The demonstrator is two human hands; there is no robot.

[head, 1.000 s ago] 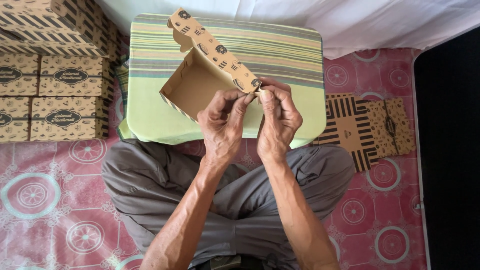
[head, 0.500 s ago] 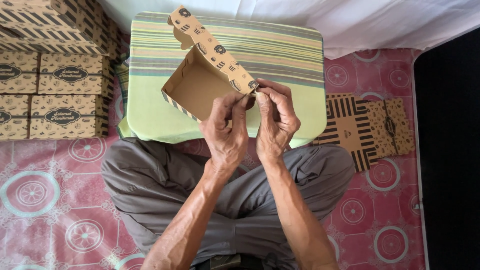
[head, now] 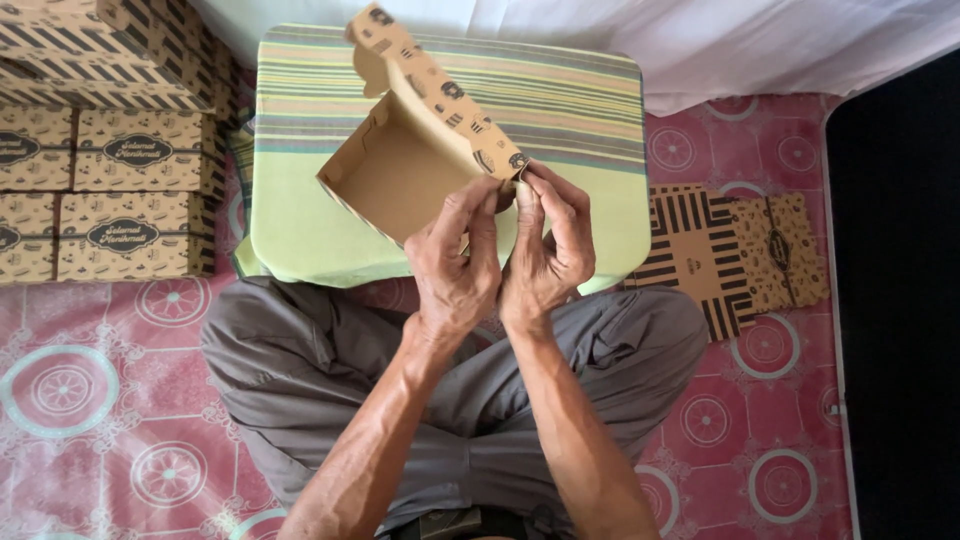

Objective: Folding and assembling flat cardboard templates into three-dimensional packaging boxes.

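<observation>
Hands together, left hand (head: 455, 265) and right hand (head: 548, 252) each in clenched grip on half-folded cardboard box (head: 415, 160), above striped cushion (head: 585, 110).

Half-folded brown cardboard box (head: 405, 165) — printed lid flap raised, open side tilted toward the camera, near corner pinched between both hands' fingertips (head: 522, 192).
</observation>
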